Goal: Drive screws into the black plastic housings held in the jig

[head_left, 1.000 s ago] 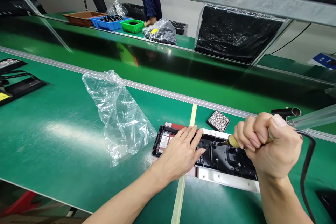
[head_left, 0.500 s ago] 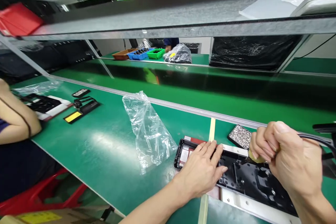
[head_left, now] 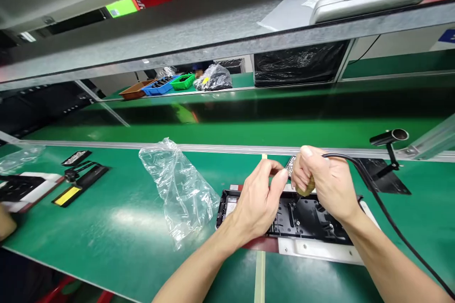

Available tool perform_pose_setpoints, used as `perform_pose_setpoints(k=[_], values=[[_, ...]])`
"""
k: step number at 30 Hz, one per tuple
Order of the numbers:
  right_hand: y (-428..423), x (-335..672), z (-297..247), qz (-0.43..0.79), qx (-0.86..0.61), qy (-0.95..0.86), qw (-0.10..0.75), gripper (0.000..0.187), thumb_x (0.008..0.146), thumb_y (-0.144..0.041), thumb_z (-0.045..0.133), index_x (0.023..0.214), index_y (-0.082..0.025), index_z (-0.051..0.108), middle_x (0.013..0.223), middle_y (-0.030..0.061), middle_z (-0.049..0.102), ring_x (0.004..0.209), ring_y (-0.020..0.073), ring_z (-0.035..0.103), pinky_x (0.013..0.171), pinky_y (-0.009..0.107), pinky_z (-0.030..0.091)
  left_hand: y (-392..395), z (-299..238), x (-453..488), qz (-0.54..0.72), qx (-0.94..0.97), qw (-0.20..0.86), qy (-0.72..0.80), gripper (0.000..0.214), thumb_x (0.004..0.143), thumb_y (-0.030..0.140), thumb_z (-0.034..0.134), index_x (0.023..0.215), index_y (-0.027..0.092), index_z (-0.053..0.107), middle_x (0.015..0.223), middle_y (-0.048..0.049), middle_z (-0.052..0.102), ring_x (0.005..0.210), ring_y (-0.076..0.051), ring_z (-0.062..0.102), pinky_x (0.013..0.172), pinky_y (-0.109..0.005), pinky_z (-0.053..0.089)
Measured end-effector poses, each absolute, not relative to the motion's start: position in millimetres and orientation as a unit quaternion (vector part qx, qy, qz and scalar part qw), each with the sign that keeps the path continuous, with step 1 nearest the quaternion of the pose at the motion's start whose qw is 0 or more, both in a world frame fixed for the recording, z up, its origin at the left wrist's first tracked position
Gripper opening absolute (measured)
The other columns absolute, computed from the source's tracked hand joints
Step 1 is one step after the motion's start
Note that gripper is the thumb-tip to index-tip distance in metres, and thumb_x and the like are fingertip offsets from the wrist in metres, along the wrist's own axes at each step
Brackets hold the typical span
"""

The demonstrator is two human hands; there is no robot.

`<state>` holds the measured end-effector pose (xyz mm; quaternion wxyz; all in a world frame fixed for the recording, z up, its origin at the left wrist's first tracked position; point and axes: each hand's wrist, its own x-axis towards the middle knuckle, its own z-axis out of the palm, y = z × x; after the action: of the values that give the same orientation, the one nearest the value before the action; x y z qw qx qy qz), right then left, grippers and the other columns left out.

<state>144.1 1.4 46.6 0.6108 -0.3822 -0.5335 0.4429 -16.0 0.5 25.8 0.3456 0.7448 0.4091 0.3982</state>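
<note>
My right hand (head_left: 332, 182) is closed in a fist around the yellowish handle of a corded soldering iron (head_left: 306, 188), tip pointing down at a long black plastic housing (head_left: 309, 218). My left hand (head_left: 259, 199) is above the housing's left part, fingers curled and thumb brought close to the fingertips; anything between them is too small to make out. The housing lies open side up on a white and reddish-brown fixture (head_left: 305, 250). Behind my hands, a small black tray (head_left: 290, 166) of tiny metal pieces is mostly hidden.
A crumpled clear plastic bag (head_left: 181, 194) lies left of the housing. A tube-topped iron stand (head_left: 391, 151) stands at right, near the black cable (head_left: 387, 218). Farther left are another iron stand (head_left: 83, 182) and fixture (head_left: 31, 189). A metal shelf (head_left: 213, 49) crosses overhead.
My left hand has lifted from lying flat on the housing and curled its fingers. My right hand and the iron have moved closer to it. The view has shifted right.
</note>
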Motion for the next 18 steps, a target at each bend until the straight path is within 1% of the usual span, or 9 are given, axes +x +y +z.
perform_pose_setpoints(k=[3,5,6,9,11,13,15,17,18], values=[[2.7,143.1,43.8,0.462,-0.374,-0.520,0.614,0.061,0.096,-0.062,0.070,0.057,-0.021,0.048,0.050,-0.0032,0.046,0.044,0.0107,0.044,0.046,0.026,0.042,11.7,30.3,5.8,0.470,0.713,0.380,0.356,0.042,0.114,0.054,0.037,0.126,0.021,0.060,0.125,-0.0090,0.071,0.118,-0.022,0.066,0.106,-0.038,0.051],[3.3,141.5,42.8,0.464,-0.364,-0.513,0.624,0.061,0.095,-0.063,0.072,0.056,-0.022,0.047,0.048,-0.0039,0.043,0.043,0.0099,0.040,0.043,0.025,0.039,19.3,30.7,18.3,0.502,0.705,0.390,0.315,0.050,0.113,0.058,0.036,0.137,0.021,0.059,0.134,-0.0106,0.069,0.124,-0.023,0.066,0.110,-0.039,0.051],[3.5,140.8,42.3,0.464,-0.358,-0.510,0.630,0.063,0.094,-0.064,0.072,0.055,-0.022,0.045,0.047,-0.0042,0.041,0.042,0.0094,0.037,0.041,0.025,0.035,22.4,31.0,23.7,0.513,0.705,0.392,0.294,0.053,0.113,0.059,0.034,0.140,0.021,0.060,0.137,-0.0113,0.068,0.125,-0.023,0.066,0.111,-0.040,0.051],[3.0,140.3,40.4,0.455,-0.350,-0.515,0.636,0.070,0.093,-0.073,0.067,0.053,-0.023,0.039,0.046,-0.0041,0.035,0.040,0.0088,0.029,0.036,0.026,0.022,27.6,32.8,36.2,0.535,0.722,0.376,0.225,0.055,0.115,0.054,0.028,0.134,0.019,0.066,0.137,-0.0126,0.068,0.126,-0.023,0.066,0.112,-0.042,0.052],[2.6,141.6,38.0,0.440,-0.355,-0.523,0.637,0.070,0.094,-0.079,0.060,0.055,-0.023,0.042,0.048,-0.0032,0.036,0.041,0.0101,0.029,0.036,0.028,0.022,28.2,34.0,41.6,0.548,0.733,0.352,0.196,0.054,0.116,0.050,0.027,0.125,0.018,0.070,0.131,-0.0125,0.070,0.123,-0.023,0.067,0.109,-0.042,0.054],[2.8,144.0,33.7,0.429,-0.359,-0.525,0.642,0.069,0.094,-0.084,0.053,0.060,-0.024,0.046,0.050,-0.0026,0.038,0.043,0.0120,0.033,0.038,0.030,0.027,28.5,34.2,44.5,0.557,0.737,0.334,0.185,0.053,0.116,0.048,0.028,0.117,0.018,0.072,0.125,-0.0125,0.073,0.122,-0.023,0.067,0.107,-0.041,0.055],[3.8,147.1,27.7,0.421,-0.358,-0.521,0.650,0.068,0.094,-0.086,0.048,0.064,-0.025,0.048,0.054,-0.0016,0.041,0.048,0.0145,0.039,0.043,0.031,0.037,30.3,33.4,45.5,0.555,0.744,0.324,0.182,0.051,0.115,0.049,0.033,0.114,0.016,0.073,0.123,-0.0139,0.073,0.125,-0.024,0.067,0.107,-0.042,0.056],[5.3,150.3,21.4,0.412,-0.352,-0.524,0.657,0.069,0.094,-0.087,0.044,0.067,-0.025,0.053,0.060,0.0007,0.046,0.057,0.0179,0.047,0.053,0.034,0.047,33.7,32.5,45.4,0.550,0.755,0.311,0.177,0.048,0.114,0.051,0.040,0.115,0.016,0.073,0.124,-0.0153,0.073,0.128,-0.026,0.067,0.107,-0.042,0.057],[6.0,151.7,18.6,0.410,-0.349,-0.528,0.657,0.070,0.094,-0.088,0.042,0.068,-0.024,0.056,0.064,0.0021,0.049,0.062,0.0194,0.050,0.059,0.036,0.050,35.7,32.3,45.2,0.548,0.760,0.302,0.172,0.047,0.113,0.052,0.043,0.115,0.016,0.073,0.124,-0.0153,0.073,0.129,-0.026,0.066,0.106,-0.042,0.058]])
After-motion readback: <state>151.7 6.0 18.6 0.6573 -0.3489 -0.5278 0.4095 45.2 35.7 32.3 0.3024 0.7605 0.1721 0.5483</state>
